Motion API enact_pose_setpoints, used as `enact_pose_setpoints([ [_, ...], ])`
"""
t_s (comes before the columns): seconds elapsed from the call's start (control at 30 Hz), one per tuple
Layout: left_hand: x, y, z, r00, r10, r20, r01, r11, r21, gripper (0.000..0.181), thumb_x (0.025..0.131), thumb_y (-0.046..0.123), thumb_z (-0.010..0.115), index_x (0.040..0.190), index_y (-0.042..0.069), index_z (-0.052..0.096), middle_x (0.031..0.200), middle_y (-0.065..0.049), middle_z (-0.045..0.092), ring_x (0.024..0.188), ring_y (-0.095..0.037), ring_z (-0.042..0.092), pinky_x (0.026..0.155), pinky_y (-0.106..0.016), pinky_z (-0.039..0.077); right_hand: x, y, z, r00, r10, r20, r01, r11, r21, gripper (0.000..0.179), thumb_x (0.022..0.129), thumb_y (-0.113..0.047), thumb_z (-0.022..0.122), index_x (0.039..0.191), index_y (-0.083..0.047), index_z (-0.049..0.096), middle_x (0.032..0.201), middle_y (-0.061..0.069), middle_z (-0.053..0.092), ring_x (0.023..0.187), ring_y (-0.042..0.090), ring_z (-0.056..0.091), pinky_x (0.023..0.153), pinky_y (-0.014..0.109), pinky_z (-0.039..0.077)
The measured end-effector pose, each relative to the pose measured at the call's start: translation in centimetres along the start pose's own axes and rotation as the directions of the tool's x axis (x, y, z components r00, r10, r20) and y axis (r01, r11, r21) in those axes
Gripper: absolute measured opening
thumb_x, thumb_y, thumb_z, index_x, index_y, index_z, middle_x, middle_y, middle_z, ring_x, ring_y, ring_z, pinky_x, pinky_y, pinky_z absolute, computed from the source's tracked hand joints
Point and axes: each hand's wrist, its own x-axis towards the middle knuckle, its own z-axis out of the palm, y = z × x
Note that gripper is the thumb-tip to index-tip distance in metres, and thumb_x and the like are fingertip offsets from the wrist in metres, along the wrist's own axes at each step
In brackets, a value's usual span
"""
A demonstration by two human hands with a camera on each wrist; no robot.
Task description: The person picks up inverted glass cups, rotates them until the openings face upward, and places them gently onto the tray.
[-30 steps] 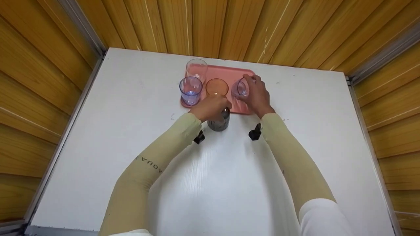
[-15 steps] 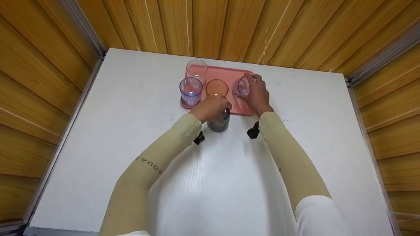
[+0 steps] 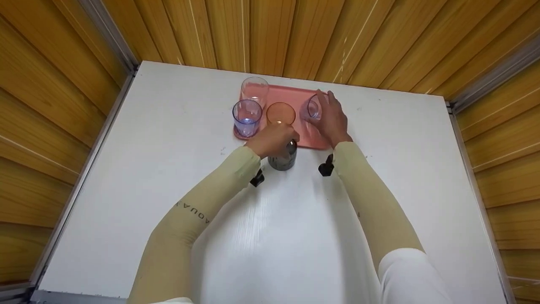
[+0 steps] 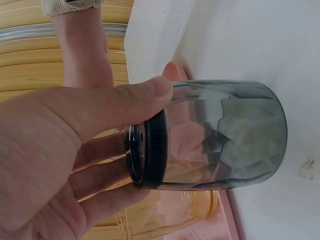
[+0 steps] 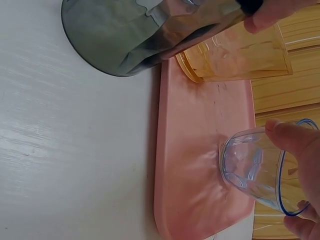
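My left hand [image 3: 273,139] holds a grey see-through container [image 4: 225,132] by its black top, thumb on one side and fingers on the other. The container stands upright on the white table, just in front of the pink tray [image 5: 185,150]. At the tray's right side, my right hand [image 3: 331,118] has thumb and fingers around a clear cup [image 5: 252,162] with a blue rim. That cup's base rests on the tray. An orange cup [image 3: 280,112] stands on the tray behind my left hand, partly hidden by it.
On the tray's left stand a bluish cup [image 3: 247,116] and a taller clear cup [image 3: 255,88] behind it. Wood-patterned walls [image 3: 270,38] enclose the white table [image 3: 270,232] at the back and both sides.
My right hand has shifted very slightly, its fingers a little straighter over the clear cup. My left hand and the grey container stay in place.
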Motion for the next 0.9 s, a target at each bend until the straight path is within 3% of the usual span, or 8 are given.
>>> enact_pose_setpoints([
  [0.37,-0.1,0.0,-0.1,1.000,0.010,0.002,-0.010,1.000,0.006,0.046,0.077,0.015,0.081,0.121,0.019,0.069,0.119,-0.001,0.070,0.102,-0.017,0.066,0.095,-0.035,0.054,1.0,0.1,-0.1,0.999,0.043,-0.018,-0.044,0.999,-0.021,0.097,0.084,-0.043,0.073,0.156,-0.025,0.010,0.164,0.009,0.008,0.149,0.033,0.020,0.117,0.053,0.028],
  [0.9,0.1,0.2,-0.1,1.000,-0.016,0.004,0.016,1.000,0.001,0.045,0.078,0.015,0.081,0.121,0.020,0.069,0.117,0.000,0.070,0.102,-0.017,0.065,0.095,-0.035,0.054,2.6,0.0,0.4,0.995,0.068,-0.075,-0.061,0.994,0.089,0.092,0.086,-0.035,0.072,0.155,-0.019,0.013,0.164,0.008,0.005,0.149,0.030,0.018,0.121,0.044,0.024],
])
